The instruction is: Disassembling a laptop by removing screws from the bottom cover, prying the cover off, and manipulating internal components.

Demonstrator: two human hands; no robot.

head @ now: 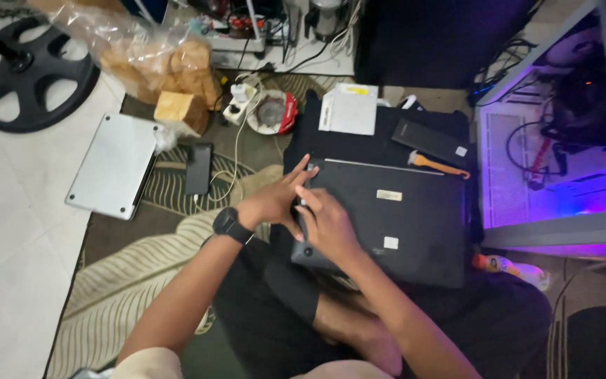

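Laptop [387,224], dark, lies bottom-up across my lap, base cover on as far as I can see. Both hands work its near-left corner. Left hand [275,203] sits at that edge, fingers spread and pressing on the case, not closed on anything. Right hand [327,226] is just beside it, touching, fingers curled together over something small and light at the corner; I can't tell if it is a tool tip or a screw, too small to make out.

Progress, my read: early. Cover looks fully seated, no gap visible along the far edge, no loose panel anywhere. I see no removed screws near either hand, though they would be too small to show.

Beyond the right hand, on black cloth: orange-handled tool [438,165], flat black case [433,142], white box [349,109]. Out past the left hand on the rug: black phone [198,168], and a silver laptop [115,165] on the white floor. Glowing PC case [555,175] is well off to the right.
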